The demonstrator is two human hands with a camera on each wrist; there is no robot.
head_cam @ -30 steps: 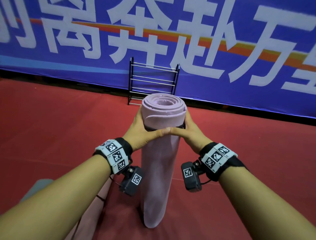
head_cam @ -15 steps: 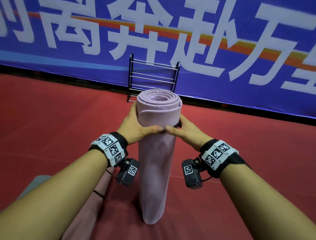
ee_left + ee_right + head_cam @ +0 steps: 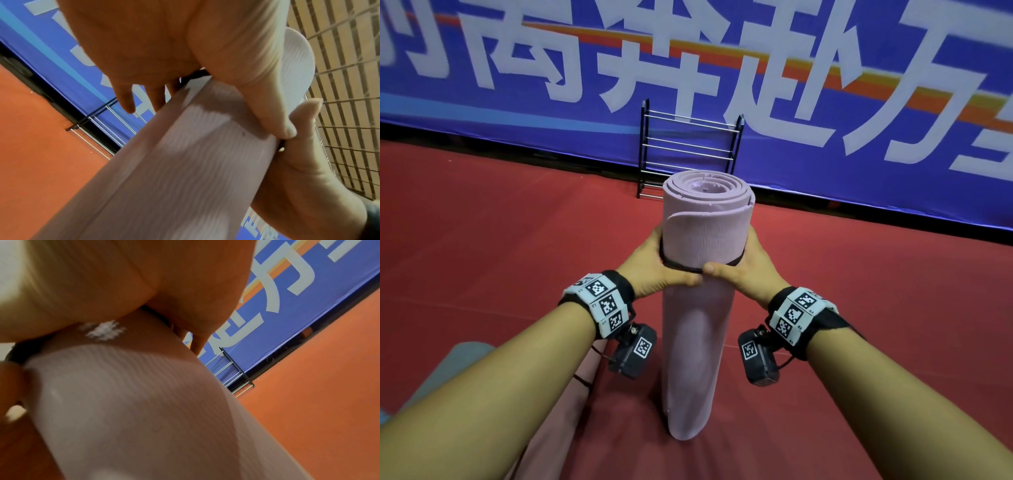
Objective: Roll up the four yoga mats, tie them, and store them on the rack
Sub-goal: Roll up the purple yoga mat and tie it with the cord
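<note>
A rolled lilac yoga mat (image 3: 695, 342) stands upright on the red floor in front of me, its spiral top end facing up. A black elastic band (image 3: 681, 266) circles it a short way below the top. My left hand (image 3: 654, 267) grips the roll from the left and my right hand (image 3: 743, 270) from the right, both thumbs lying on the band at the front. The left wrist view shows the mat (image 3: 174, 170), my left thumb across it and the band (image 3: 197, 74). The right wrist view shows the mat (image 3: 133, 402) and band (image 3: 18, 352). The black rack (image 3: 690, 147) stands behind, by the banner.
A blue banner (image 3: 825, 85) with white characters runs along the back wall. Another rolled pinkish mat (image 3: 561, 411) with a black band lies low on the left under my left arm, beside a grey shape (image 3: 448, 370). Red floor (image 3: 500, 240) spreads all round.
Both hands have slid down the roll with the black band, so more of the mat's top stands above them. The mat stays upright in the same spot.
</note>
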